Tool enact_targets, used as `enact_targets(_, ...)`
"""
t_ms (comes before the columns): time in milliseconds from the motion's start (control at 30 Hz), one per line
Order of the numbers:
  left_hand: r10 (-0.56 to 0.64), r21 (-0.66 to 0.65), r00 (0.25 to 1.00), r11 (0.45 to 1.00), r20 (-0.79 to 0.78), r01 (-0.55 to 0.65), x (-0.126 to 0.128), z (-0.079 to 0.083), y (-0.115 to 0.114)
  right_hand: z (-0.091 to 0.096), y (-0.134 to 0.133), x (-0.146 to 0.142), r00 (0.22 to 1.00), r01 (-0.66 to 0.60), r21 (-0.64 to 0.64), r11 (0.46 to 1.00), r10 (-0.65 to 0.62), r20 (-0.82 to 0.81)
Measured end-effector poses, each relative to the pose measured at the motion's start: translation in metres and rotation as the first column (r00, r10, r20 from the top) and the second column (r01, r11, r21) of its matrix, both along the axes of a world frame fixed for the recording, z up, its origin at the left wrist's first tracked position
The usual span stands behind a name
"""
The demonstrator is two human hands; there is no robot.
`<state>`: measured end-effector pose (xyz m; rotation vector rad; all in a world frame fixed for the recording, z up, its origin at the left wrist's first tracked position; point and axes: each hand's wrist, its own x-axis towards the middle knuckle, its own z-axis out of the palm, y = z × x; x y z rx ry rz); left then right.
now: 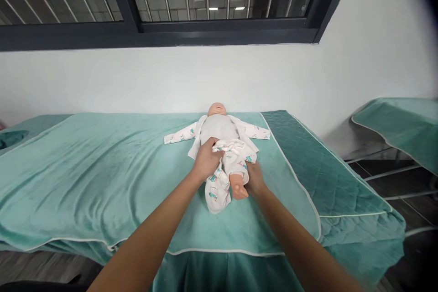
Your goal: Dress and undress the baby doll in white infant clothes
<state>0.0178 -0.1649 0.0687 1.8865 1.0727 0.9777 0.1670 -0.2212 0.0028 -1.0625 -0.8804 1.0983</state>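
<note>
A baby doll [219, 127] lies on its back, head toward the wall, in an open white printed jacket [258, 131] with both sleeves spread sideways. White printed baby trousers [236, 157] are bunched over its lower body. One bare foot [238, 189] sticks out of a trouser leg; the other trouser leg [217, 194] hangs loose, with no foot showing. My left hand [208, 159] is closed on the bunched cloth near the waist. On the other side, my right hand [255, 179] is closed at the trouser leg beside the bare foot, its fingertips hidden behind the leg.
A light green blanket [102, 169] with folds covers the bed under the doll. To the right is a darker quilted cover [328, 173]. A second bed with a metal frame [393, 175] stands at far right. The white wall [137, 80] and barred window [219, 0] are behind.
</note>
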Motion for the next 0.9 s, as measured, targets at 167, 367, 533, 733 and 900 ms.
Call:
enact_targets(167, -0.042, -0.265, 0.954, 0.956, 0.297, 0.124, -0.017, -0.006, 0.005, -0.019, 0.003, -0.003, 0.967, 0.256, 0.028, 0.966, -0.256, -0.016)
enact_targets(367, 0.056, -0.451, 0.781, 0.841, 0.622, 0.299, -0.046, -0.032, -0.003, -0.015, -0.007, 0.006, 0.923, 0.229, 0.224, 0.947, -0.285, 0.259)
enact_targets(533, 0.239, -0.496, 0.664, 0.838, 0.709, 0.228, -0.043, -0.057, -0.009, 0.039, 0.007, 0.016, 0.861, -0.210, 0.210, 0.955, 0.079, 0.502)
enact_targets(733, 0.309, -0.425, 0.705, 0.905, 0.638, -0.012, -0.016, -0.039, 0.009, 0.098, 0.063, 0.009, 0.402, -0.705, -0.273, 0.655, 0.686, 0.606)
enact_targets(900, 0.237, -0.451, 0.682, 0.880, 0.692, 0.151, -0.019, -0.046, 0.021, 0.074, 0.089, 0.007, 0.694, -0.615, -0.220, 0.757, 0.652, 0.306)
